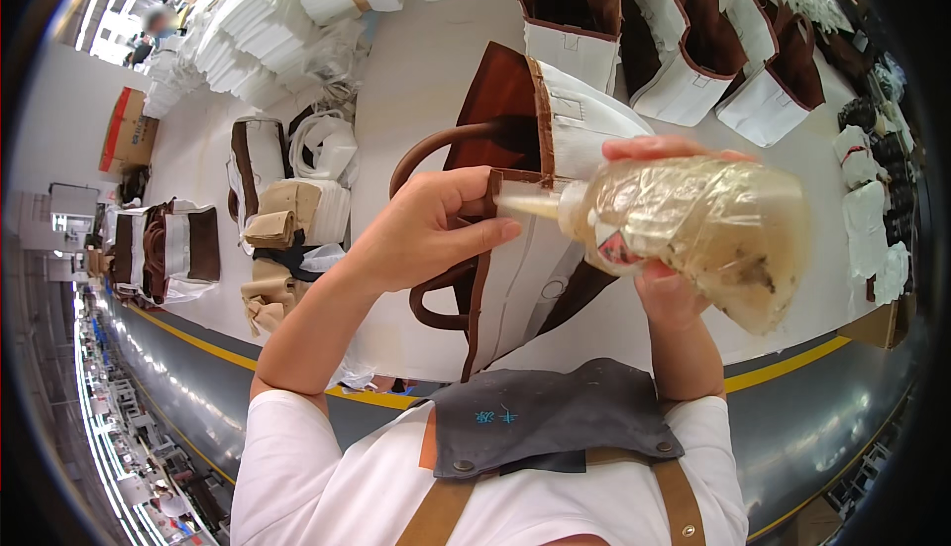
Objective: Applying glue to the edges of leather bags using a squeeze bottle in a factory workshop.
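A white handbag with brown trim [520, 308] lies on its side before me, its brown-lined mouth facing left. My left hand [438, 226] pinches the bag's brown edge near a corner, with finger and thumb on either side. In my right hand [669, 286] is a cloudy plastic squeeze bottle [683, 219] wrapped in clear film, holding yellowish liquid. The bottle is tilted sideways. Its pale tapered nozzle [527, 204] points left at the edge beside my left fingers; whether it touches cannot be made out. One brown handle [446, 145] arches out beyond my left hand.
Several similar white and brown bags [683, 40] stand at the back right of the white table [423, 48]. Stacks of white padding [260, 33] fill the back left. Tan cloth pieces [282, 219] and another bag [167, 249] lie leftward. Wrapped bundles [865, 226] line the right edge.
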`<state>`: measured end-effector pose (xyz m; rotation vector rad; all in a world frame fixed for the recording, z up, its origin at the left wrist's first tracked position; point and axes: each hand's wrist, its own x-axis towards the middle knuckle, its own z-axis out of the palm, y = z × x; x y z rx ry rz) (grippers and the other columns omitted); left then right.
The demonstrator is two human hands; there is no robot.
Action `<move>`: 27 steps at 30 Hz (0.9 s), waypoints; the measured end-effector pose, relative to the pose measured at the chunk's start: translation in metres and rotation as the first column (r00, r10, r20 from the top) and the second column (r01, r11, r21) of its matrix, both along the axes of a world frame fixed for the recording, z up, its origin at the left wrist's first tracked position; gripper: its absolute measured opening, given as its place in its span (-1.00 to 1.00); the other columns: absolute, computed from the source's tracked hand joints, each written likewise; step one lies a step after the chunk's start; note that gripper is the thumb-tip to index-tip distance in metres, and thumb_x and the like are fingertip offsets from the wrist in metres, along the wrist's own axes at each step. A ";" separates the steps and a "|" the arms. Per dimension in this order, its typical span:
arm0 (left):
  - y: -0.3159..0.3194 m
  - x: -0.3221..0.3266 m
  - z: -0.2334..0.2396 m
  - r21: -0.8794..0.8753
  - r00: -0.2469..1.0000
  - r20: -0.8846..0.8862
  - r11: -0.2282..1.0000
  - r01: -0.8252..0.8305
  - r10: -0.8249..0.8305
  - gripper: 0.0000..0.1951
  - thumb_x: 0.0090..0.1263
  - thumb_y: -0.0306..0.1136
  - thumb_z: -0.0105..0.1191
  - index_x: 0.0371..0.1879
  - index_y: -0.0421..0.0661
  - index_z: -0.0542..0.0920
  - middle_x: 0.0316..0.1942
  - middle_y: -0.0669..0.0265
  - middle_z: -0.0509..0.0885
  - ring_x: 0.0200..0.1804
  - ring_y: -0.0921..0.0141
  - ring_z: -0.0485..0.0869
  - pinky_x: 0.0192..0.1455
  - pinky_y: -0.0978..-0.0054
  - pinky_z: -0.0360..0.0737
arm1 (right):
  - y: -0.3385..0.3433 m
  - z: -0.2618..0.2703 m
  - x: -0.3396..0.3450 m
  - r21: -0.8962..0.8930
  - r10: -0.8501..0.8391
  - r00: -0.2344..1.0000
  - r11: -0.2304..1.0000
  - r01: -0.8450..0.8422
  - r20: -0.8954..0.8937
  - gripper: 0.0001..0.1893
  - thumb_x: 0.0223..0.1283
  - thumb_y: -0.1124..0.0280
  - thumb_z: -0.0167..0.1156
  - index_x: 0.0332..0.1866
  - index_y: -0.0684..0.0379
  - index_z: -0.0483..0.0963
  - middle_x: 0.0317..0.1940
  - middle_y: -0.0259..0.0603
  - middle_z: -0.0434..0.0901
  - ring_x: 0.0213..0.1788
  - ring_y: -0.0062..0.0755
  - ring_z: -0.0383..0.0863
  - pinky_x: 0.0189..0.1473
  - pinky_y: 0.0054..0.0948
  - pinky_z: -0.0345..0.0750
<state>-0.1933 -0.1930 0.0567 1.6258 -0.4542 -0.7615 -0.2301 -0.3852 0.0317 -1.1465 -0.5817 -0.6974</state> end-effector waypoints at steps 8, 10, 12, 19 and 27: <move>0.005 0.000 0.000 0.008 1.000 -0.001 1.000 0.006 -0.006 -0.74 0.14 -0.54 0.00 -0.17 -0.28 0.43 -0.36 0.38 0.54 -0.32 0.65 0.47 -0.26 0.70 0.43 | -0.008 0.000 -0.009 0.188 -0.088 0.978 0.974 0.124 -0.191 -0.28 -0.18 0.17 0.25 0.08 0.15 0.04 -0.10 0.06 0.29 -0.08 -0.13 0.40 -0.08 -0.27 0.41; 0.009 0.000 0.000 0.000 1.000 -0.015 1.000 -0.009 0.009 -0.74 0.13 -0.54 0.00 -0.17 -0.29 0.42 -0.35 0.37 0.54 -0.31 0.64 0.47 -0.25 0.69 0.43 | -0.016 -0.002 -0.006 0.105 -0.018 0.986 0.994 0.036 -0.166 -0.31 -0.17 0.16 0.24 0.05 0.19 0.08 -0.09 0.06 0.29 -0.06 -0.13 0.39 -0.06 -0.25 0.39; 0.010 -0.001 0.000 -0.010 0.999 -0.028 1.000 -0.021 0.021 -0.73 0.13 -0.54 0.00 -0.16 -0.29 0.42 -0.33 0.37 0.55 -0.30 0.64 0.47 -0.23 0.69 0.43 | -0.018 -0.003 -0.007 0.016 0.051 0.988 0.999 -0.049 -0.145 -0.34 -0.17 0.14 0.24 0.02 0.24 0.13 -0.09 0.07 0.28 -0.05 -0.13 0.38 -0.04 -0.24 0.37; 0.048 -0.009 0.004 0.148 0.933 -0.181 0.946 -0.287 0.311 -0.77 0.02 -0.53 0.10 -0.32 -0.23 0.43 -0.68 0.52 0.36 -0.70 0.71 0.21 -0.72 0.77 0.07 | -0.040 -0.016 -0.010 0.502 0.244 0.929 0.861 -0.077 -0.277 -0.37 0.02 -0.02 -0.04 0.10 0.23 0.11 -0.03 0.00 0.26 0.01 -0.03 0.32 -0.02 -0.22 0.34; 0.065 0.087 0.060 -0.006 0.852 0.034 0.853 -0.522 0.522 -0.83 0.14 -0.39 0.02 -0.36 -0.22 0.44 -0.74 0.53 0.31 -0.79 0.72 0.18 -0.80 0.79 0.02 | -0.054 -0.032 -0.013 0.606 0.268 0.920 0.794 -0.042 -0.287 -0.40 0.03 0.03 0.00 0.13 0.14 0.09 -0.01 0.02 0.23 0.04 -0.04 0.28 -0.02 -0.22 0.32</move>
